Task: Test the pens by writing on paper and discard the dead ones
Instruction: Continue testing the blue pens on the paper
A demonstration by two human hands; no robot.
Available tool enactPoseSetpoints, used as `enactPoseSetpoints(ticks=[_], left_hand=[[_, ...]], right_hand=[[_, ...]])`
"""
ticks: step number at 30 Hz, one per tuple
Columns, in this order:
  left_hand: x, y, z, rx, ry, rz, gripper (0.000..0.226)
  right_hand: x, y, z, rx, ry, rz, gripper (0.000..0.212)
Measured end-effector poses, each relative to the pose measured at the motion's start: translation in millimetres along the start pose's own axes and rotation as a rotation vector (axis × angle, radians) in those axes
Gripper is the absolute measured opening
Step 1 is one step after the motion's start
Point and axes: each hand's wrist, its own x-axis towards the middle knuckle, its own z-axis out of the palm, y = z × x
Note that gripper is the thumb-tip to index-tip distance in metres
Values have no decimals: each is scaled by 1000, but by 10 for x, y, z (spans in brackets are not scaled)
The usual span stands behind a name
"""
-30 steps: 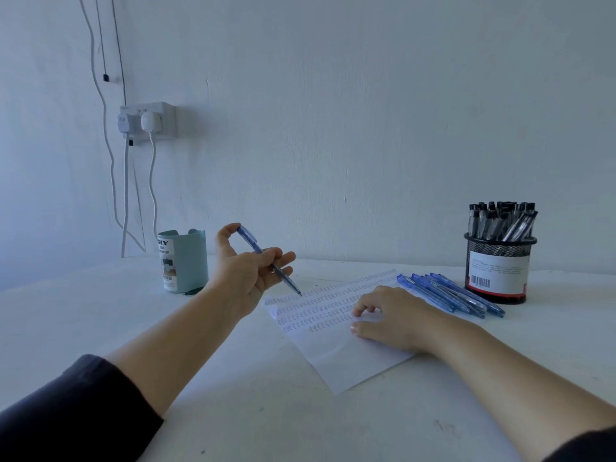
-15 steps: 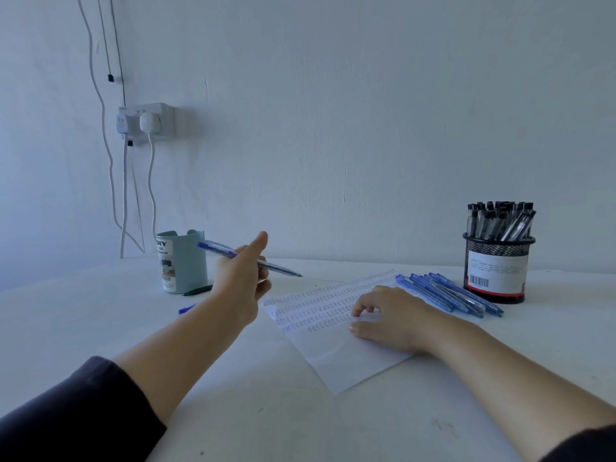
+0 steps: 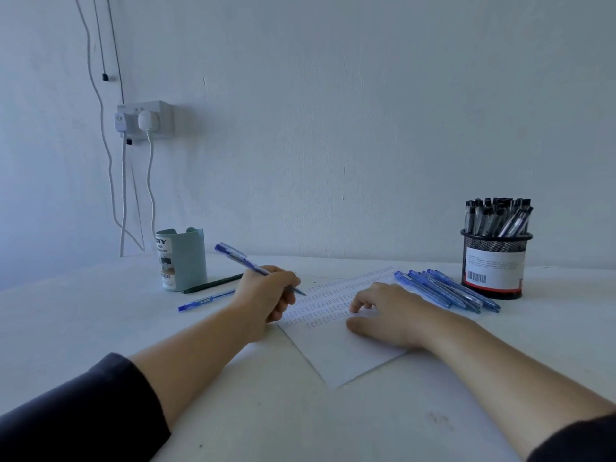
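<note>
I have brought my left hand [image 3: 266, 295] down from mid-air to the white sheet of paper [image 3: 336, 348], and the blue clear-barrelled pen [image 3: 248, 261] it grips has swung into a writing hold. The pen's long axis now slants from its cap end, up and left of my knuckles, down to its tip, which points right at the paper's top-left edge. My right hand [image 3: 390, 311] stays on the sheet, fingers loosely bent, holding it down.
</note>
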Motion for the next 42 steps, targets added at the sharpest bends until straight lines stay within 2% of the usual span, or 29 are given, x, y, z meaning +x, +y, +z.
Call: enactPoseSetpoints(ticks=[5,13,19,29,42], left_hand=[[-50,-40,67,129,27,52,8],[-35,-89,113,399,55,136,15],[-30,-109,122,425,48,164,10],[-36,-104,142,497,37,179,16],[-9,-145,137,499,68,203,14]], right_hand=[[-9,-30,10,-37,-26,16,39],[-88,-62,-19,4,-95,82,51],[-92,-52,0,31,-105,135,53],[-87,-51,-6,45,-103,144,53],[-78,-43,0,62,-102,146,50]])
